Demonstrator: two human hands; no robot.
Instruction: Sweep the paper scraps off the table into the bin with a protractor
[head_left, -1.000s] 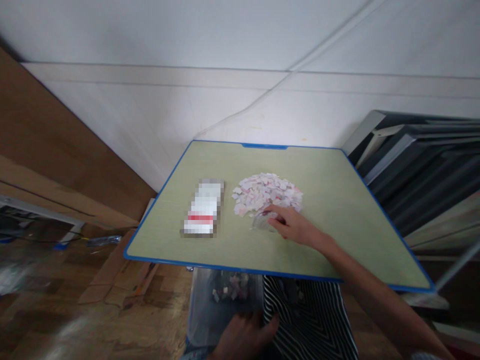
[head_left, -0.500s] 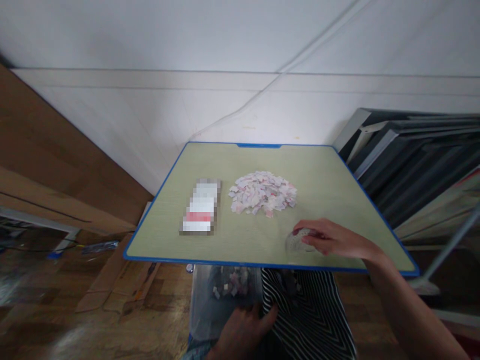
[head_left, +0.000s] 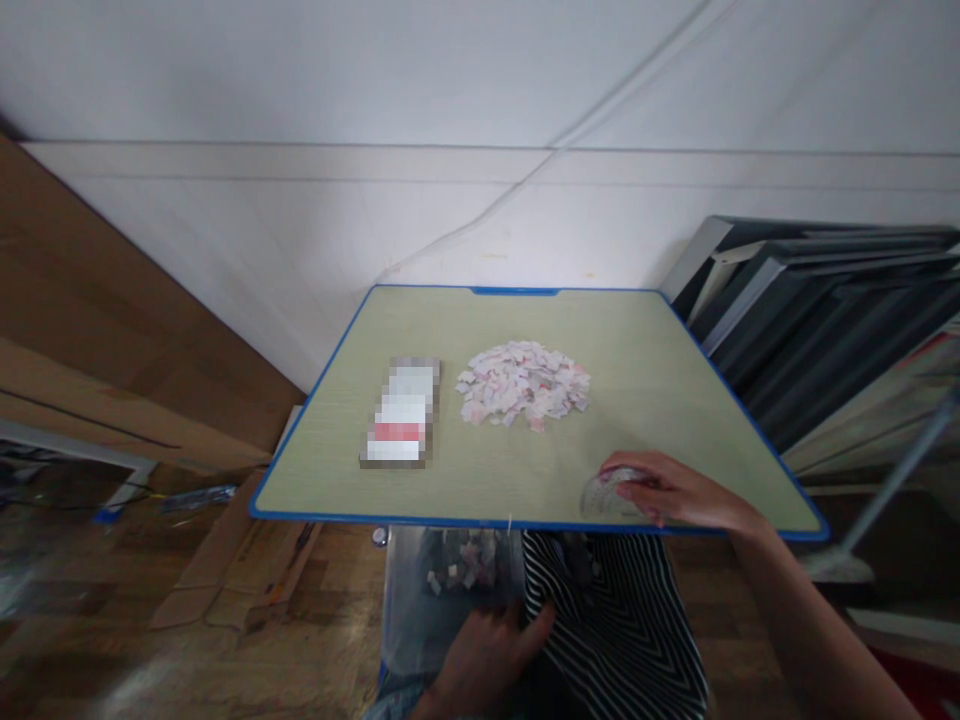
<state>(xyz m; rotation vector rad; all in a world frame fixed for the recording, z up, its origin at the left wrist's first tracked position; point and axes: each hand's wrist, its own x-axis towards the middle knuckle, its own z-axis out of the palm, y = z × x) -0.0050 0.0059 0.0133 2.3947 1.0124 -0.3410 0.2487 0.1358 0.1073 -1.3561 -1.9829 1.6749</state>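
Near the table's front right, my right hand (head_left: 664, 488) grips a clear, round plastic piece (head_left: 600, 492), like a shallow dish or lid, tilted at the tabletop; its exact kind is unclear. Below the front edge, my left hand (head_left: 491, 650) is held low over the near right side of a clear plastic bin (head_left: 405, 600), thumb spread from the fingers and nothing visible in it. Small paper pieces (head_left: 469, 570) lie inside the bin. A heap of pale pink and white paper scraps (head_left: 523, 385) sits mid-table, beyond my right hand.
The blue-edged table (head_left: 630, 330) stands against the wall. A phone-like rectangle (head_left: 401, 412), blurred out, lies left of the heap. Dark panels (head_left: 825, 300) lean at the right, and a large cardboard piece (head_left: 135, 290) is at the left. Striped cloth (head_left: 615, 620) covers my lap.
My right hand has shifted slightly right and nearer the front edge with the clear plastic piece. My left hand and the paper heap stay about where they were.
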